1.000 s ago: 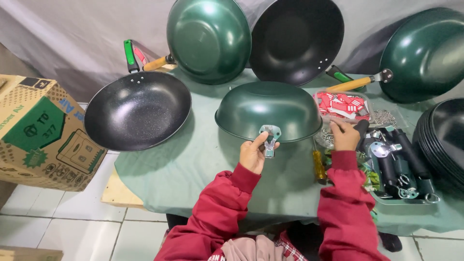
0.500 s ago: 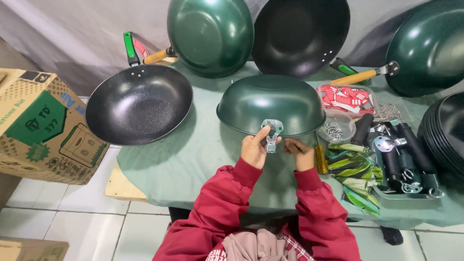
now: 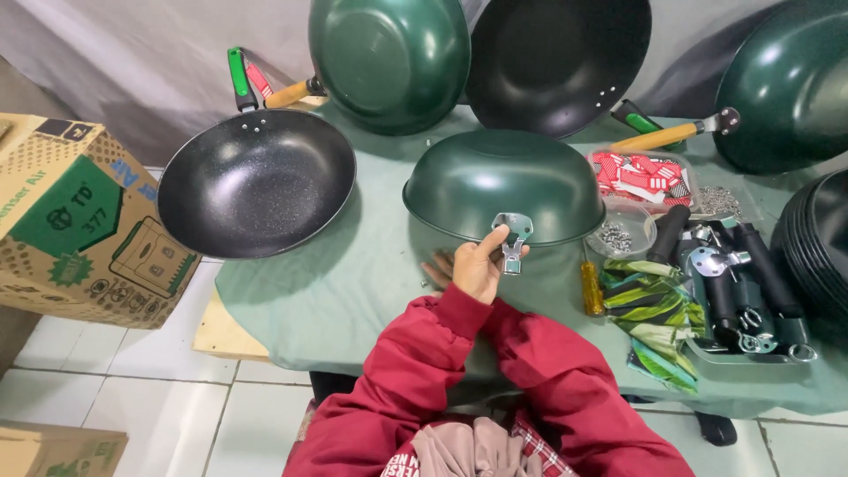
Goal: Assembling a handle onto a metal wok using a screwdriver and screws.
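Steadiness needed: pinched metal bracket (image 3: 513,238) in left hand (image 3: 477,269) grip against near rim of upturned green wok (image 3: 503,181) on worktop (image 3: 353,283), best seated flush and square; right hand (image 3: 437,265) mostly hidden, grip untellable.

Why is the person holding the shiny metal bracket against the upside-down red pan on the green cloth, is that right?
Not quite: the upside-down pan is dark green, not red. The head view shows one hand holding the shiny metal bracket against the pan's rim, on the green cloth. Only the person's sleeves are red.
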